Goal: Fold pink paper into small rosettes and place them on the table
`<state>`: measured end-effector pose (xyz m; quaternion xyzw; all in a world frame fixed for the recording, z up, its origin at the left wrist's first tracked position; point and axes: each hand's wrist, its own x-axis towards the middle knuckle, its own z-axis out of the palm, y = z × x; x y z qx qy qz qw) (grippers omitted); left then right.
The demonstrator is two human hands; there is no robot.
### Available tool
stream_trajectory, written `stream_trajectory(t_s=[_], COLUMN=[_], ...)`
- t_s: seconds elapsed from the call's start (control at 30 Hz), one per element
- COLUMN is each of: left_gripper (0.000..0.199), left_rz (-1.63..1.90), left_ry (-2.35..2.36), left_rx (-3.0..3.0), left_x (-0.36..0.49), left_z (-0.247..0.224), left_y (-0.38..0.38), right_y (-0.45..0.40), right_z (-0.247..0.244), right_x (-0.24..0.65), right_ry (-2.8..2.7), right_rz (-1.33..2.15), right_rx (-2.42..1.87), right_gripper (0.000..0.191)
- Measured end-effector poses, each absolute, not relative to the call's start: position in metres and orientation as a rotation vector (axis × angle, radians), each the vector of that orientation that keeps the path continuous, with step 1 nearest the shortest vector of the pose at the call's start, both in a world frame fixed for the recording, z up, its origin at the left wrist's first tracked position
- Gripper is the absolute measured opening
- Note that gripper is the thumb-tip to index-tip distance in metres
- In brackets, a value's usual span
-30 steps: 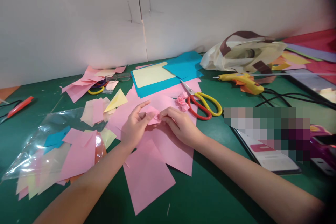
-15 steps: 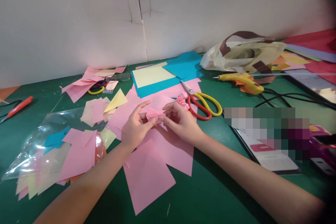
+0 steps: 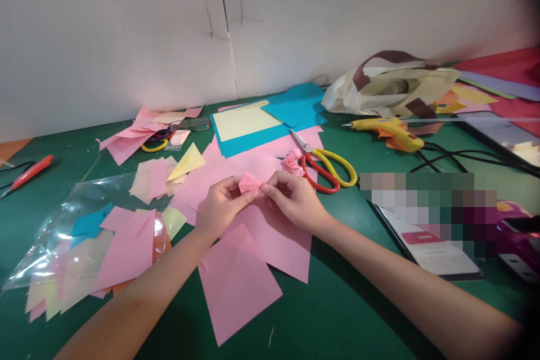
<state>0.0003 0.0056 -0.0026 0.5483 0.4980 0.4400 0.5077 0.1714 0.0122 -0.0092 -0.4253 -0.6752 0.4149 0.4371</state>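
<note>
Crowding the right hand [image 3: 295, 201], scissors [image 3: 311, 152] lie beside a pink paper cluster [image 3: 292, 162].

Your green table [image 3: 333, 315] carries pink sheets [image 3: 238, 292] beneath your left hand [image 3: 221, 202], a clear bag [image 3: 105, 188] left of it, and a yellow glue gun [image 3: 394, 130] beyond and right of your right hand [image 3: 295, 199].

2 hands [image 3: 221, 202] [image 3: 297, 202] pinch folded pink paper [image 3: 250, 182] above pink sheets [image 3: 241, 289].

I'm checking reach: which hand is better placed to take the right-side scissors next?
Probably the right hand: it's nearer those scissors than the left hand; both hands hold folded pink paper.
</note>
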Motion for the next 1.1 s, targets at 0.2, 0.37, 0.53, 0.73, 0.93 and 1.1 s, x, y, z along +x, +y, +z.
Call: stream_trajectory(t_s=[0.2, 0.37, 0.53, 0.73, 0.93, 1.1], left_gripper=[0.01, 0.004, 0.006, 0.004, 0.013, 0.038], left_rz=[1.055, 0.988, 0.979, 1.086, 1.041, 1.052], left_ry=[1.203, 1.198, 1.265, 1.211, 1.155, 1.16], left_rx=[1.465, 1.597, 1.679, 1.579, 1.508, 1.408], left_x=[-0.0003, 0.0, 0.0006, 0.0039, 0.0019, 0.0007], left_z=[-0.002, 0.0012, 0.0016, 0.0047, 0.0014, -0.0002], left_y=[0.0066, 0.0052, 0.0046, 0.0052, 0.0044, 0.0047], right_y=[0.0119, 0.0129, 0.0121, 0.0131, 0.0148, 0.0159], right_z=[-0.0111, -0.0127, -0.0095, -0.0121, -0.0143, -0.0172], right_x=[0.1705, 0.1722, 0.1738, 0.1732, 0.1741, 0.1739], right_ry=[-1.728, -1.905, -1.963, -1.846, -1.913, -1.863], right_rz=[0.787, 0.575, 0.592, 0.621, 0.533, 0.591], right_rx=[-0.873, -0.716, -0.734, -0.814, -0.772, -0.852], right_gripper=[0.02, 0.033, 0.037, 0.026, 0.032, 0.021])
